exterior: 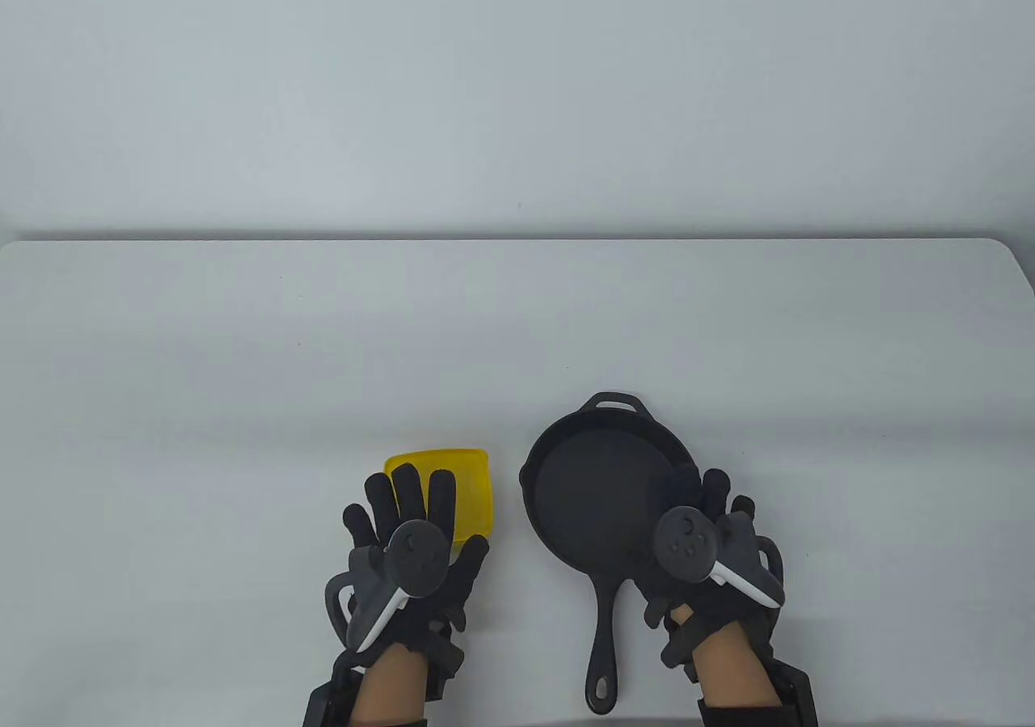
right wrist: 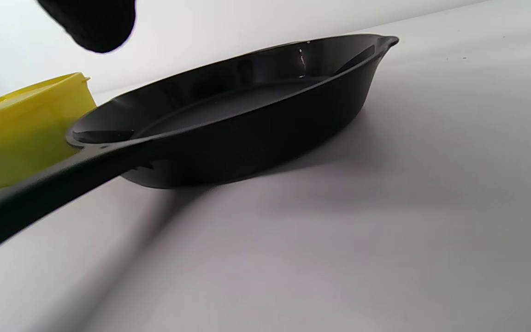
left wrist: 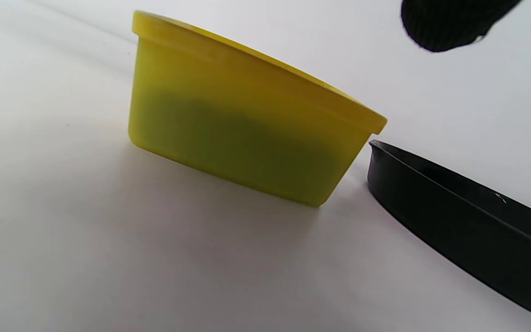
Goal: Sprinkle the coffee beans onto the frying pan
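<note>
Just beside — yellow tub [exterior: 473, 484], frying pan [exterior: 602, 484].

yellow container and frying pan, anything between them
Nothing: in the table view only a narrow strip of bare white table separates the yellow container from the frying pan.

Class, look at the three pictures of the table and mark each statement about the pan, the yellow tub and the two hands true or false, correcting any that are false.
1. The pan already holds coffee beans. False: it is bare inside.
2. The yellow tub stands to the left of the pan. True.
3. The left hand hovers above the tub with straight fingers. True.
4. The right hand grips the pan's handle. False: it is beside the handle, over the pan's right rim.
</note>
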Demonstrator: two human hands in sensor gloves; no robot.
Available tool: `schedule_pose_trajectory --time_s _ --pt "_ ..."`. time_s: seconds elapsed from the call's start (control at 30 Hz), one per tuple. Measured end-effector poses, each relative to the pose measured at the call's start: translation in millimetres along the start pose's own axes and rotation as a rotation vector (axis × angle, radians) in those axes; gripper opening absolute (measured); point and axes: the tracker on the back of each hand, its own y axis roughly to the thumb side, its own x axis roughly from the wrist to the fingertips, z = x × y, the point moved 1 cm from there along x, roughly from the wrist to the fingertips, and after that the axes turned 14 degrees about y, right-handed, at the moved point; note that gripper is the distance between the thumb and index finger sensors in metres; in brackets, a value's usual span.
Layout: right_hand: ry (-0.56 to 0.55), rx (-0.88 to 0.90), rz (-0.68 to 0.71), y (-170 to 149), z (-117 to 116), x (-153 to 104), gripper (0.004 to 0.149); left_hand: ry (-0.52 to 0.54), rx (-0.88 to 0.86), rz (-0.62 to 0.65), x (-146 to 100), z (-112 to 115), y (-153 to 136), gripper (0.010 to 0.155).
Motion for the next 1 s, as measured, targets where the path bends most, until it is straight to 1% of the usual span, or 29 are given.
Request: schedule_pose_trajectory --time_s 0.3,0.47,0.6,0.67,0.73,0.77,0.83,0.87,0.9,0.93,1.0 --pt "0.02 0.0 0.006 1.6 -2.2 1.1 0.091 0.005 -0.003 0.001 -0.8 -1.0 -0.3 0.081" --pt "0.052 -0.002 -0.002 1.4 -4.6 6.5 0.091 -0.027 -0.005 -0.01 3.0 4.7 -1.1 0.081" --pt "0.066 -0.011 -0.011 2.5 -4.2 12.3 0.091 -0.037 0.008 -0.012 6.9 4.8 -2.0 0.084" --pt "0.067 -0.013 -0.008 3.7 -4.2 13.6 0.091 -0.058 0.036 -0.044 12.9 6.6 -2.9 0.087" --pt "0.071 -0.02 -0.007 4.3 -4.7 13.6 0.09 -0.1 0.101 -0.085 22.9 9.4 -4.1 0.095" --pt "0.074 -0.024 -0.007 4.2 -4.7 13.2 0.09 -0.107 0.137 -0.061 29.0 9.5 -2.7 0.1" --pt "0.071 -0.027 -0.005 3.9 -4.1 10.8 0.09 -0.067 0.207 0.003 39.4 6.5 3.6 0.11" --pt "0.066 -0.028 -0.002 3.9 -3.7 9.3 0.09 -0.094 0.257 0.047 45.2 6.0 6.5 0.113" --pt "0.06 -0.033 0.0 3.4 -3.0 7.8 0.09 -0.146 0.29 0.089 51.3 6.4 9.5 0.115" --pt "0.052 -0.038 0.0 2.7 -1.2 4.2 0.09 -0.25 0.34 0.131 62.1 8.4 13.4 0.117" --pt "0.025 -0.022 0.001 2.2 0.8 -0.4 0.09 -0.294 0.4 0.156 73.3 9.3 16.7 0.121"
